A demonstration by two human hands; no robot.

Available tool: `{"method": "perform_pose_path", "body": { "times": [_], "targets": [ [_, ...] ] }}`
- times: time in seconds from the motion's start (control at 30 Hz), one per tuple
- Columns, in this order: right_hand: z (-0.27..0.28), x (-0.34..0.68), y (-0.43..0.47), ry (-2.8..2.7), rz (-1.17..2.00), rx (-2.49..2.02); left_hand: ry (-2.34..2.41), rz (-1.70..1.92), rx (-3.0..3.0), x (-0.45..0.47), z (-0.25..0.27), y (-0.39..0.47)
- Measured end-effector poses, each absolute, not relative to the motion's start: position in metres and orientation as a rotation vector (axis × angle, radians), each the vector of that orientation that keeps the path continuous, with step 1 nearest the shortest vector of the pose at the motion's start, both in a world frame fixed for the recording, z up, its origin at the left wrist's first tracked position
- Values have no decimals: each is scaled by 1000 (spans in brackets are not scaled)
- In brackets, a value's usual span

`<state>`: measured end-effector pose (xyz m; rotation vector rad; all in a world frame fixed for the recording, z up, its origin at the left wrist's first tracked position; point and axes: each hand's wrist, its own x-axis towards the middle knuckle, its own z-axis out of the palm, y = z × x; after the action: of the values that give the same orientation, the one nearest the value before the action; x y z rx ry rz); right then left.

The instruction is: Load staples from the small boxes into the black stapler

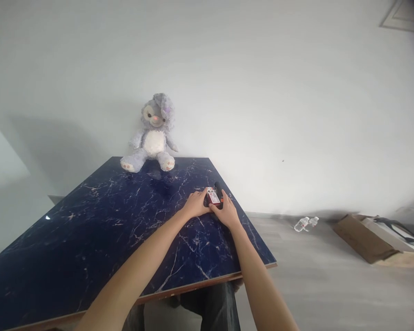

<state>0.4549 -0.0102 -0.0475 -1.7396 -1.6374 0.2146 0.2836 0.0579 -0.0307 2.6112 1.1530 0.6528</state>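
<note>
A small red and white box (pixel 214 197) is between my two hands near the right side of the dark blue marbled table (pixel 100 239). My left hand (pixel 196 204) grips its left side. From the right, my right hand (pixel 227 213) closes around it, with the thumb at the box's near edge. Against the far right side of the box is a black, rounded object (pixel 217 186) with a bit of orange. Fingers hide part of it, and I cannot tell what it is.
A grey plush toy (pixel 154 138) sits at the table's far edge against the white wall. On the floor to the right are clear plastic bottles (pixel 301 224) and an open cardboard box (pixel 362 239) with a white and black item (pixel 398 232). My legs are under the table's near edge.
</note>
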Motion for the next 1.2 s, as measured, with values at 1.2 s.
{"method": "perform_pose_path", "body": {
  "times": [1.2],
  "targets": [
    [-43,461,-12,-1221,493,-1549,1036,809,2760,264,-26,32]
  ]
}}
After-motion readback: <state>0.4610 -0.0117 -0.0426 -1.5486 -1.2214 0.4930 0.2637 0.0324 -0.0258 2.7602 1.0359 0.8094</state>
